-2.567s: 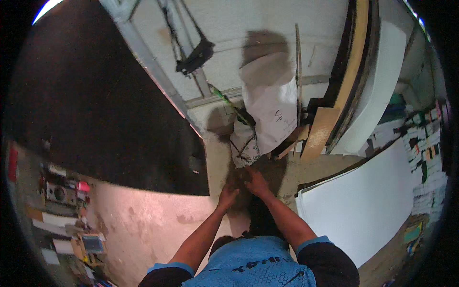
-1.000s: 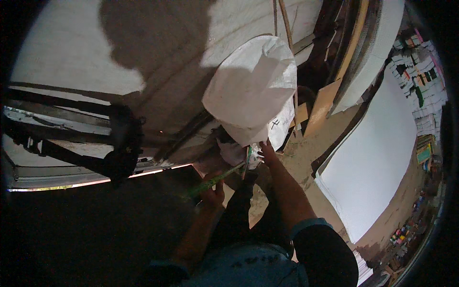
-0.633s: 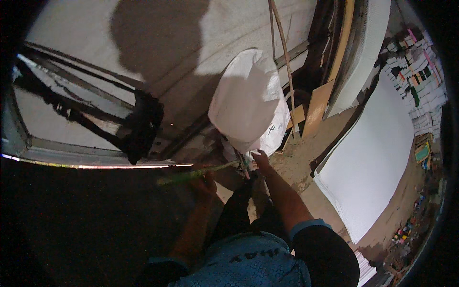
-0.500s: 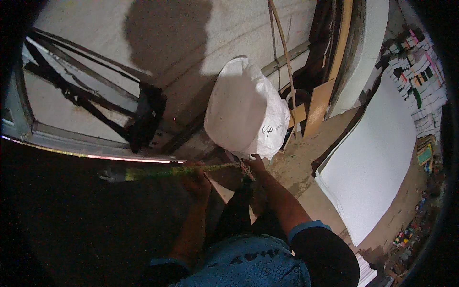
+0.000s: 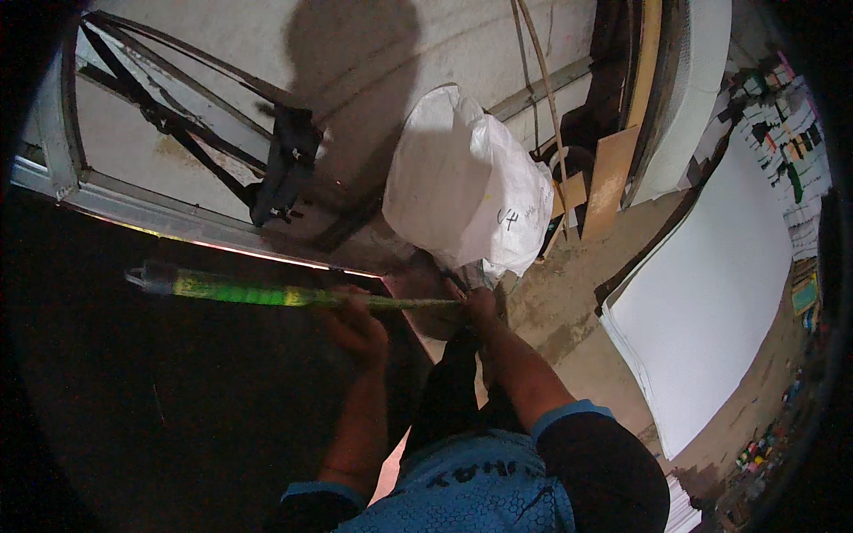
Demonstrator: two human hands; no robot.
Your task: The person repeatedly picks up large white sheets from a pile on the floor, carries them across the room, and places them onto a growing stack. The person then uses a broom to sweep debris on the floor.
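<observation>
A long thin broom [image 5: 233,291] with a green and yellow handle lies level across my front. Its clear cap with a small hanging loop points left. My left hand [image 5: 357,327] is closed around it near the middle, where the handle meets the fibres. The fibre end reaches my right hand [image 5: 481,307], whose fingers are curled closed at it; the exact grip there is partly hidden. Just beyond my right hand bulges a large white sack [image 5: 462,182] with dark marker writing, resting against the wall.
A metal frame with a dark strap [image 5: 283,164] stands at the left. To the right, a stack of large white sheets [image 5: 702,293] lies on the floor. Brown boards [image 5: 609,182] and a thin stick [image 5: 553,107] lean behind the sack. Piled paper bundles [image 5: 791,160] line the far right.
The broom's handle end has swung a little up and to the left. My right hand has shifted slightly right with the other end. The whole view has turned slightly.
</observation>
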